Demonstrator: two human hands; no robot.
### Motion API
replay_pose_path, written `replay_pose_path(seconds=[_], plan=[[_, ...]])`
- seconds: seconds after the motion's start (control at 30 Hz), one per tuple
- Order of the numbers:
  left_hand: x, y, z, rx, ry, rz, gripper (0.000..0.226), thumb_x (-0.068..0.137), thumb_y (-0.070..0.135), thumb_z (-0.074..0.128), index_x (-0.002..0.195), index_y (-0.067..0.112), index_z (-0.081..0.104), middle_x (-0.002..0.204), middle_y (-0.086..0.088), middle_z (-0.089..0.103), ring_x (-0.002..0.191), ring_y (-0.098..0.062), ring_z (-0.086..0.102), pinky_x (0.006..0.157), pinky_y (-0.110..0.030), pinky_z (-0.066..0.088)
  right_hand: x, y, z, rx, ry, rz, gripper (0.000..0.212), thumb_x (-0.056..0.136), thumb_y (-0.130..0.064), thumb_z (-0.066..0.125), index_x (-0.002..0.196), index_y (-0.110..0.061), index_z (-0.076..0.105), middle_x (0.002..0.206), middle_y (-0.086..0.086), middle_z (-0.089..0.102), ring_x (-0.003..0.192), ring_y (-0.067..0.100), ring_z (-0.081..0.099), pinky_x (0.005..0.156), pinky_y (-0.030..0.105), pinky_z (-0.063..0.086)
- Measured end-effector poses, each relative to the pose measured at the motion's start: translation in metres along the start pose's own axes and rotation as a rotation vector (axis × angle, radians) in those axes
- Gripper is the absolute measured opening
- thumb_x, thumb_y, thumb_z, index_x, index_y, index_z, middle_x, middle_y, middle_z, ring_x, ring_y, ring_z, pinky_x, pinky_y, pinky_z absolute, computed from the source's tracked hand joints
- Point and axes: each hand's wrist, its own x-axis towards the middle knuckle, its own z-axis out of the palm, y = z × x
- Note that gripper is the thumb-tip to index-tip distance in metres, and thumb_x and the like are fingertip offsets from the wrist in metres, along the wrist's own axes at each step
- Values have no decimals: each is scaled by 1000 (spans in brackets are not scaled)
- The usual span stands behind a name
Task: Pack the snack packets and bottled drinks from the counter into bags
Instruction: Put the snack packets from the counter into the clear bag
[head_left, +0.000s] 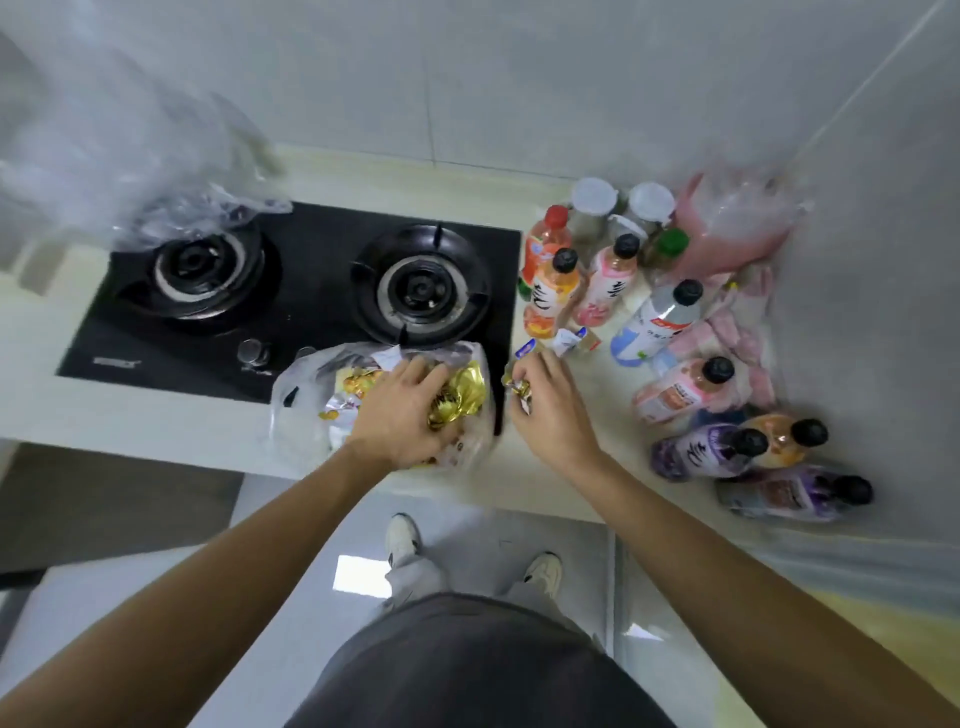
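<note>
Head view | our left hand presses into the clear plastic bag at the worktop edge, gripping gold foil snack packets to settle them | right hand pinches another small packet beside it | bottled drinks wait unpacked at right (several lying down), black gas hob crowds the bag

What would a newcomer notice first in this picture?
First, the clear bag of shiny gold snack packets at the counter's front edge, with the left hand pressed into it. Beside it, the right hand grips small packets. To the right, colourful bottles crowd the corner.
</note>
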Motion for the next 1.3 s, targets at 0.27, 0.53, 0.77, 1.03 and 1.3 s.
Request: replay_pose_path(seconds=[0.27,0.53,0.77,1.03,1.3], plan=[[-62,-92,-16,9,-9,-282,58,82,57,66,124,19,52,110,-6,56,103,-32,54,82,-42,48,25,-101,85,-19,-210,-213,27,83,-11,66,97,-22,46,101,-6,43,96,20,50,82,43,49],[-34,-108,-5,44,-84,-304,53,87,52,68,122,16,50,121,-10,53,115,-34,51,92,-46,47,49,-105,117,-387,-143,9,33,80,-8,71,106,-18,53,108,6,51,100,28,50,82,40,46],[-32,-109,5,48,-74,-267,54,86,53,64,126,20,50,123,-9,51,114,-34,52,90,-48,50,42,-95,114,-220,-214,-42,42,81,-41,76,110,-19,55,116,4,46,108,28,47,90,42,47],[-43,-108,0,32,-78,-215,57,87,51,61,133,20,46,128,-8,49,118,-31,48,91,-47,53,24,-84,96,-133,-194,-68,53,84,-41,73,130,-22,54,128,0,46,119,26,49,88,44,52],[-49,-94,1,112,-65,-212,67,89,55,51,144,17,41,131,-12,48,120,-32,46,94,-47,50,17,-62,81,-76,-117,-69,39,94,-39,62,124,-15,57,125,4,49,116,26,51,89,44,52]])
